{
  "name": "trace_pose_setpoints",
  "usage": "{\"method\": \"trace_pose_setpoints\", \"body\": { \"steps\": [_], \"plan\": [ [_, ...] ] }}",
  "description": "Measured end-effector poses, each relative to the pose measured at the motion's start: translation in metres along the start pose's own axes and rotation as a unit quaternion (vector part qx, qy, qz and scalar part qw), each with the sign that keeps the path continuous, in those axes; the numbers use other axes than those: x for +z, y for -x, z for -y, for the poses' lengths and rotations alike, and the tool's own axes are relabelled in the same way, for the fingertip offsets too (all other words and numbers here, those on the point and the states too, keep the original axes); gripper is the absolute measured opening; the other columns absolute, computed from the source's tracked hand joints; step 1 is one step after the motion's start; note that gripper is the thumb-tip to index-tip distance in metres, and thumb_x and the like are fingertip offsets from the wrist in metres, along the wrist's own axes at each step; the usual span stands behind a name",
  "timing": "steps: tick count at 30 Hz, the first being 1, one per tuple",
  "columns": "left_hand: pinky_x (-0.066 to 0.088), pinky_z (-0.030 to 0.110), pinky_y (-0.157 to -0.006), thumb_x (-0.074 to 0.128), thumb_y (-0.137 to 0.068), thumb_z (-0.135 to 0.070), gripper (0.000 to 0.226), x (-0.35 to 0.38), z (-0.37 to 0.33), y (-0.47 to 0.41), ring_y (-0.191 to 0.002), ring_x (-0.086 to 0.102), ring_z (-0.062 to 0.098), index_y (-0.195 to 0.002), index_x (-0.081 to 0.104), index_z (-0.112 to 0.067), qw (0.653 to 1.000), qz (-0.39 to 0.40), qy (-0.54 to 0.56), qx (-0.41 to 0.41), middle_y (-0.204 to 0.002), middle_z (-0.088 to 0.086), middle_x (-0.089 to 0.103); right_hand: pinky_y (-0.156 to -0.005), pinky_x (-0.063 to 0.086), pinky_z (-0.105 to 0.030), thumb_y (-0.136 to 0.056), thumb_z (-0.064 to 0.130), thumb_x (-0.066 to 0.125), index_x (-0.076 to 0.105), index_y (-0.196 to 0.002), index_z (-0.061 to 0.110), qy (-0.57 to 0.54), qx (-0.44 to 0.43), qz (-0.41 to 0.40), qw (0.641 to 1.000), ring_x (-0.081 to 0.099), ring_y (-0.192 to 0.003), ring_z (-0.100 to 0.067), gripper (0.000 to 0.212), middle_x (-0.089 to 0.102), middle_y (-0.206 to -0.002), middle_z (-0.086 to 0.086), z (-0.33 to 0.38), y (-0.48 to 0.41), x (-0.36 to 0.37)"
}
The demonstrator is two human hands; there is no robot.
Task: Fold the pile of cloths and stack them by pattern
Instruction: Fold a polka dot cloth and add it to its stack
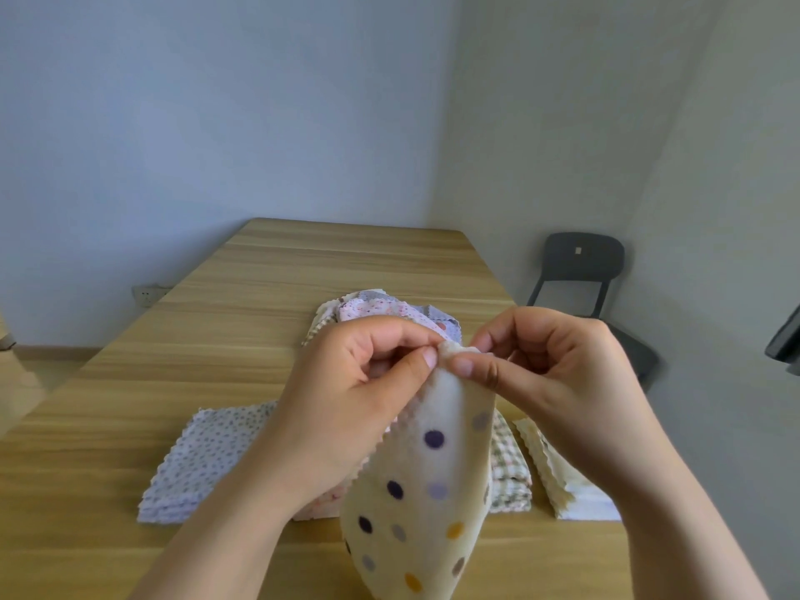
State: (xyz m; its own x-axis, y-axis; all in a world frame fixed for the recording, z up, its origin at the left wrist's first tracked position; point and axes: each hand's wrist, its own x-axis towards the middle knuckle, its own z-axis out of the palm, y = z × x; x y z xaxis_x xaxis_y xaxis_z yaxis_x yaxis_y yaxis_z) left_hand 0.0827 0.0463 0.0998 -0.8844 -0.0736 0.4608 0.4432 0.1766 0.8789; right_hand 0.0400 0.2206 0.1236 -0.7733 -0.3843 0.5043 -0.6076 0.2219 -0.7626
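We hold a cream polka-dot cloth (426, 491) up over the wooden surface (268, 270), both hands meeting at its top corner. Our left hand (346, 396) pinches the corner between thumb and forefinger, and our right hand (545, 365) grips the same corner from the other side, its fingers (465, 365) clamped on the fabric. The cloth hangs down toward us in a loose curl, showing purple, grey and yellow dots.

Behind our hands, near the middle of the surface, lies the unfolded pile (368, 307), a pink floral piece on top. Closer to us sit folded stacks: a pale dotted stack (203, 461) at left, a pink stack (320, 504) partly hidden by our left forearm, a checked stack (511, 474) just right of the hanging cloth, and a cream stack (550, 465) beside it under our right wrist. A dark chair (580, 270) stands by the wall at right.
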Motion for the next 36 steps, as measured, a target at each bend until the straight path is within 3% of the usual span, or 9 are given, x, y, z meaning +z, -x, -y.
{"method": "trace_pose_setpoints", "body": {
  "steps": [2,4,9,13,17,24,28,31,36],
  "plan": [
    [0.047,0.031,-0.070,0.060,-0.080,-0.027,0.015,-0.003,0.002,-0.002,-0.070,0.062,0.008,-0.088,0.073,-0.023,0.999,-0.038,-0.018,0.014,-0.077,-0.008,0.072,-0.046,0.027,-0.021,-0.062,0.049,0.076,0.068,-0.067,0.017,0.030,0.006,-0.004,1.000,0.032,-0.049,-0.010,0.033,0.045,-0.050,0.008,-0.006,0.002,-0.006],
    [0.047,0.035,-0.066,0.059,-0.079,-0.034,0.018,-0.008,0.003,-0.004,-0.068,0.058,0.022,-0.087,0.072,-0.024,0.995,-0.079,-0.049,0.036,-0.076,-0.001,0.071,-0.045,0.028,-0.021,-0.063,0.052,0.074,0.068,-0.068,0.018,0.079,0.019,-0.006,0.997,0.031,-0.046,-0.010,0.035,0.043,-0.048,0.005,-0.012,0.004,-0.015],
    [0.043,0.012,-0.063,0.055,-0.084,-0.025,0.015,-0.012,0.007,-0.006,-0.066,0.058,-0.005,-0.082,0.070,-0.028,0.986,-0.136,-0.085,0.046,-0.075,-0.019,0.070,-0.049,0.048,-0.032,-0.068,0.051,0.071,0.071,-0.074,0.028,0.124,0.008,-0.027,0.992,0.048,-0.047,-0.011,0.024,0.061,-0.056,0.002,-0.015,0.008,-0.023],
    [0.043,0.008,-0.069,0.054,-0.086,-0.024,0.017,-0.007,0.008,-0.003,-0.074,0.063,-0.005,-0.083,0.068,-0.033,0.980,-0.156,-0.108,0.062,-0.081,-0.021,0.071,-0.051,0.045,-0.016,-0.073,0.052,0.065,0.071,-0.089,0.034,0.167,-0.011,-0.058,0.984,0.056,-0.052,-0.010,0.025,0.063,-0.062,0.017,-0.016,0.009,-0.021],
    [0.049,0.031,-0.062,0.053,-0.087,-0.035,0.014,-0.003,0.004,0.001,-0.067,0.061,0.022,-0.087,0.067,-0.037,0.971,-0.164,-0.147,0.095,-0.078,-0.005,0.069,-0.051,0.039,-0.013,-0.078,0.030,0.074,0.073,-0.073,0.031,0.221,-0.020,-0.077,0.972,0.054,-0.051,-0.009,0.005,0.056,-0.054,0.025,-0.020,0.008,-0.018],
    [0.038,0.010,-0.059,0.052,-0.090,-0.023,0.018,-0.003,0.002,-0.001,-0.062,0.054,0.002,-0.086,0.065,-0.034,0.963,-0.173,-0.175,0.109,-0.072,-0.020,0.063,-0.054,0.035,-0.017,-0.077,0.039,0.069,0.070,-0.072,0.034,0.215,-0.005,-0.101,0.971,0.045,-0.060,-0.012,0.007,0.053,-0.081,0.012,-0.024,0.010,-0.014],
    [0.044,0.016,-0.060,0.054,-0.088,-0.024,0.017,0.002,0.003,-0.003,-0.066,0.060,0.009,-0.085,0.068,-0.033,0.969,-0.156,-0.164,0.097,-0.077,-0.016,0.068,-0.066,0.037,-0.006,-0.081,0.044,0.063,0.069,-0.082,0.034,0.226,0.012,-0.051,0.973,0.051,-0.087,0.008,0.012,0.059,-0.095,0.024,-0.021,0.011,-0.016],
    [0.047,0.010,-0.060,0.060,-0.089,-0.019,0.018,0.009,0.002,-0.002,-0.075,0.067,0.011,-0.088,0.069,-0.034,0.979,-0.134,-0.127,0.090,-0.083,-0.014,0.071,-0.076,0.037,0.000,-0.081,0.051,0.060,0.067,-0.102,0.041,0.165,0.005,-0.029,0.986,0.049,-0.100,0.022,0.024,0.062,-0.103,0.032,-0.010,0.012,-0.014],
    [0.046,0.013,-0.063,0.064,-0.089,-0.004,0.017,0.019,0.004,0.001,-0.070,0.064,0.005,-0.085,0.060,-0.019,0.987,-0.100,-0.085,0.088,-0.074,-0.012,0.068,-0.078,0.049,-0.014,-0.087,0.043,0.062,0.070,-0.107,0.033,0.089,0.007,-0.005,0.996,0.062,-0.096,0.007,0.023,0.069,-0.098,0.025,-0.003,0.006,0.000]
  ]
}}
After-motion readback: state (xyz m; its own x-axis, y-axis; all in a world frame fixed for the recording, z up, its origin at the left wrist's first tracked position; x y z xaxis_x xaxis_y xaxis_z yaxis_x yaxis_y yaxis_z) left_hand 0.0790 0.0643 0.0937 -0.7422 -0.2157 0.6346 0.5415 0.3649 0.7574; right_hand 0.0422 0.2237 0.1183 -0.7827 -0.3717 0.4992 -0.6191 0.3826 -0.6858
